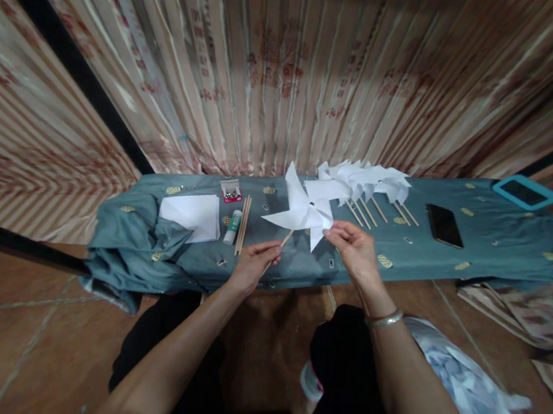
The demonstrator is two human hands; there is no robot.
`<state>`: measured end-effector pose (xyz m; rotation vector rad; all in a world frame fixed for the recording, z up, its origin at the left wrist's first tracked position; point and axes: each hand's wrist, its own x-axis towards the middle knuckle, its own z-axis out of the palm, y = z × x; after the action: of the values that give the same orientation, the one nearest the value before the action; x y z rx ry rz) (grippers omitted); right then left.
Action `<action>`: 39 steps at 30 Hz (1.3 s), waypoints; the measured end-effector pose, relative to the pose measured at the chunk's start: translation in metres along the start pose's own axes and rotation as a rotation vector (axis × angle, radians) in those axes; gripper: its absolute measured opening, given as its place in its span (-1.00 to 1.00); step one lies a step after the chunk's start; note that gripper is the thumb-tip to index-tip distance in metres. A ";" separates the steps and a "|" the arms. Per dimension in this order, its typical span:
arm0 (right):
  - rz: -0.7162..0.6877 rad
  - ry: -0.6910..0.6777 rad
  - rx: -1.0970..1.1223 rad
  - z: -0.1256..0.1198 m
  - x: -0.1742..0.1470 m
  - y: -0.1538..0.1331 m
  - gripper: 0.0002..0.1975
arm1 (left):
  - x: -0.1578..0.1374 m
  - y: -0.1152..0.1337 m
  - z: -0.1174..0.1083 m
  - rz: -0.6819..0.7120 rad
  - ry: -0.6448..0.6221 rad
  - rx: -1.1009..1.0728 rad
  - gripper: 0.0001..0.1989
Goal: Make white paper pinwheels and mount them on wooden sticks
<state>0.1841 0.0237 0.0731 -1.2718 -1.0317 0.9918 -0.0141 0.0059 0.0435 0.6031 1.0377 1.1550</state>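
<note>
Paper pinwheel (298, 214), white and sharp-bladed around a silver pin (312, 204), is above the table (431, 263), wooden stick (287, 238) toward the front edge; left hand (252, 264) pinches the stick, right hand (356, 247) a blade (323, 229). Glue stick (231, 232): green label (236, 221), unreadable.

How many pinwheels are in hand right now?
1: the white pinwheel, left hand holding its stick, right hand pinching a blade. Other pinwheels lie overlapping on the cloth beyond; some may be hidden there.

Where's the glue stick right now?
In the head view, the glue stick lies left of centre on the teal tablecloth, between the stack of white paper and the loose wooden sticks.
</note>
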 end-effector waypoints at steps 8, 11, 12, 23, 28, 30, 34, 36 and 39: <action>-0.133 0.052 -0.173 -0.003 -0.003 0.004 -0.76 | -0.002 0.001 0.001 -0.029 0.009 -0.003 -0.64; -0.128 0.026 -0.167 -0.002 -0.003 0.003 -0.75 | -0.003 0.001 0.002 -0.033 0.005 0.002 -0.65; -0.121 0.016 -0.156 -0.002 -0.003 0.002 -0.74 | -0.003 0.001 0.001 -0.033 0.001 0.005 -0.65; -0.006 -0.049 0.087 -0.002 -0.005 -0.012 -0.61 | -0.002 -0.002 -0.001 -0.001 -0.015 0.036 -0.67; 0.045 -0.014 0.179 0.004 -0.005 -0.013 -0.57 | -0.004 -0.008 0.000 0.023 -0.046 0.087 -0.67; 0.063 -0.022 0.188 0.007 -0.005 -0.014 -0.59 | -0.007 -0.010 0.002 0.017 -0.058 0.092 -0.67; 0.084 -0.029 0.183 0.009 -0.004 -0.013 -0.60 | -0.011 -0.013 0.006 -0.003 -0.077 0.091 -0.66; 0.082 -0.018 0.180 0.009 -0.003 -0.011 -0.60 | -0.013 -0.013 0.008 -0.014 -0.080 0.088 -0.65; 0.074 -0.001 0.183 0.008 -0.002 -0.007 -0.59 | -0.014 -0.014 0.009 -0.028 -0.088 0.093 -0.62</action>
<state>0.1758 0.0234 0.0806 -1.1653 -0.8786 1.1169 -0.0005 -0.0105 0.0409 0.7051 1.0251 1.0513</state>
